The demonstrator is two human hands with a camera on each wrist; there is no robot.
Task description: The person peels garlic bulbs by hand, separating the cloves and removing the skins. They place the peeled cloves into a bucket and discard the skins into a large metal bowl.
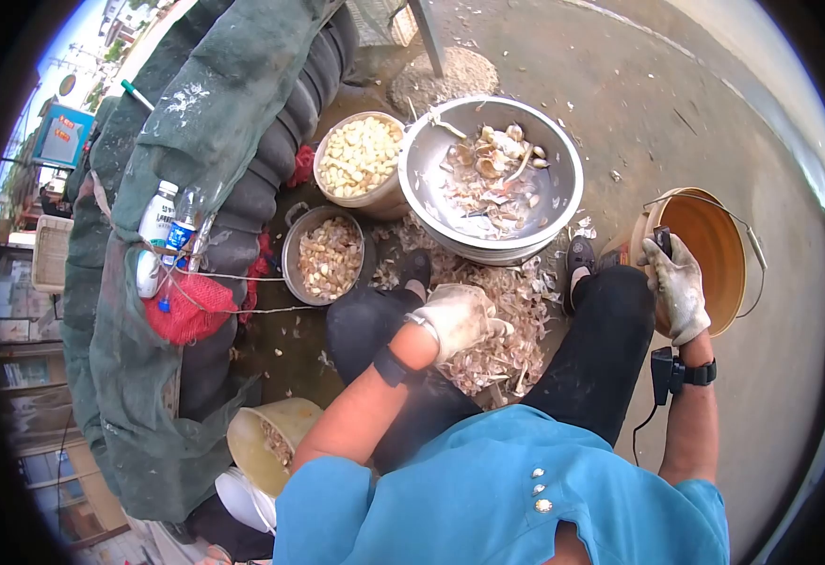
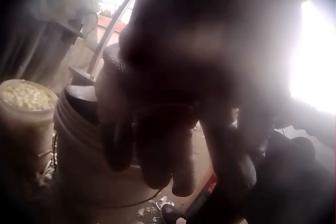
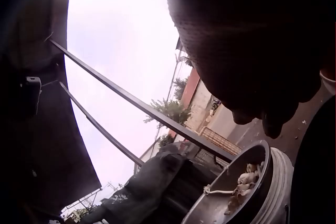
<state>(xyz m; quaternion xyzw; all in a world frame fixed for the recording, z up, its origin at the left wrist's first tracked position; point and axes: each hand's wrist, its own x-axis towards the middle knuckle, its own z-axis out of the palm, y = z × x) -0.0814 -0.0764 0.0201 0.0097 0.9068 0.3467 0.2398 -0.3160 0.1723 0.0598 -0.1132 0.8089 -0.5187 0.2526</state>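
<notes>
right hand (image 1: 681, 294) grips a dark object (image 1: 662, 241) beside the orange bucket (image 1: 725, 247)
it might fall if that narrow grip slackens; left hand (image 1: 458, 322): cannot tell.

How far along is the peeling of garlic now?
Looks done: peeled garlic cloves heaped in the bucket. In hand: a small dark object in the right hand; no garlic visible in the left hand. Probably left: skin-covered garlic in the steel bowl.
</notes>
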